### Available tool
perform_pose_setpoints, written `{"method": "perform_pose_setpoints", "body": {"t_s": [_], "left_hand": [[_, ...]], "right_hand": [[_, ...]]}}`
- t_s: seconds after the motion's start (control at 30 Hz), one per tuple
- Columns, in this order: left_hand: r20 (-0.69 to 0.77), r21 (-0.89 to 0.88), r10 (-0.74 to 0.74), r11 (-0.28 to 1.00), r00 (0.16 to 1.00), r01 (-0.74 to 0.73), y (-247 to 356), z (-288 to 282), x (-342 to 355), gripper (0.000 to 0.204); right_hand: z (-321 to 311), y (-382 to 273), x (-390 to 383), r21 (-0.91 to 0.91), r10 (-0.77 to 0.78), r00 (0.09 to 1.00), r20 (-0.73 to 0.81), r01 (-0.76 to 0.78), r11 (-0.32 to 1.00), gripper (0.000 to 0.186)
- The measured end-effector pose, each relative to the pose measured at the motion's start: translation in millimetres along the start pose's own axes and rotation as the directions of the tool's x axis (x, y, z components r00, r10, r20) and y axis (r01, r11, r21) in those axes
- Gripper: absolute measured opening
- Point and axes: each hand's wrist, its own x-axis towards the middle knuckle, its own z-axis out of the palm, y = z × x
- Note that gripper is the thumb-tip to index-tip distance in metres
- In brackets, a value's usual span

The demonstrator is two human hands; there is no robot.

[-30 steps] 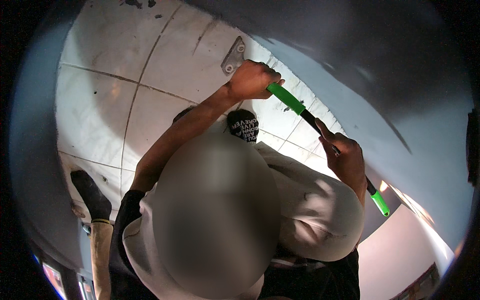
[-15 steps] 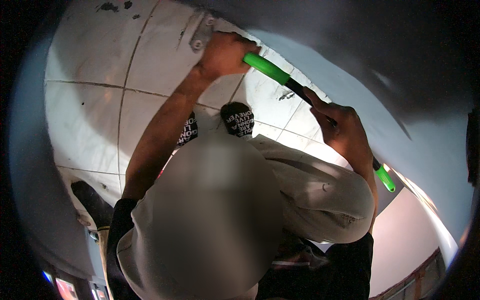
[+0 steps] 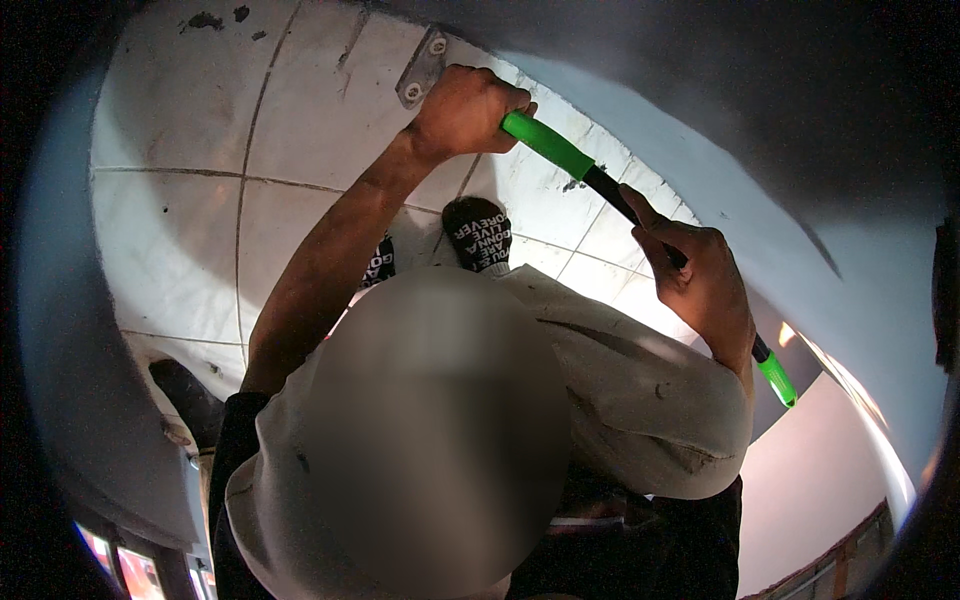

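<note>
Across the far side of me runs a long-handled scraper (image 3: 550,147), a black pole with green grip sleeves. My left hand (image 3: 468,110) is wrapped round its far end, just behind a grey metal head (image 3: 422,68) with two bolts. That head lies over the tiles beside the wall. Further back along the pole, my right hand (image 3: 700,275) grips the black part, thumb and forefinger stretched along it. Past the right wrist the pole's green end (image 3: 777,380) slants toward the lower right.
Dirty white tiles (image 3: 180,250) with dark grout make up the floor. A blue-grey wall (image 3: 690,150) curves along the far right, close to the pole. My black footwear (image 3: 475,235) with white lettering stands below the hands. A dark shoe-like shape (image 3: 187,400) sits at the lower left.
Both hands and the scraper have shifted slightly to the right, the right hand also a little nearer to me. The metal head, blurred before, is now sharp.
</note>
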Motion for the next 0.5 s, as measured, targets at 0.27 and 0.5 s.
{"method": "perform_pose_setpoints", "body": {"t_s": [0.27, 0.5], "left_hand": [[-0.036, 0.031, 0.002, 1.0, 0.999, -0.001, -45, -30, -14, 0.023], [-0.03, 0.113, 0.119, 0.987, 0.992, -0.115, -48, -34, -15, 0.015]], "right_hand": [[12, -18, 25, 0.014, -0.075, 0.993, -0.088, 0.077, 0.997, 0.041], [10, -32, -8, 0.086, -0.339, 0.9, -0.274, 0.374, 0.923, 0.039]]}}
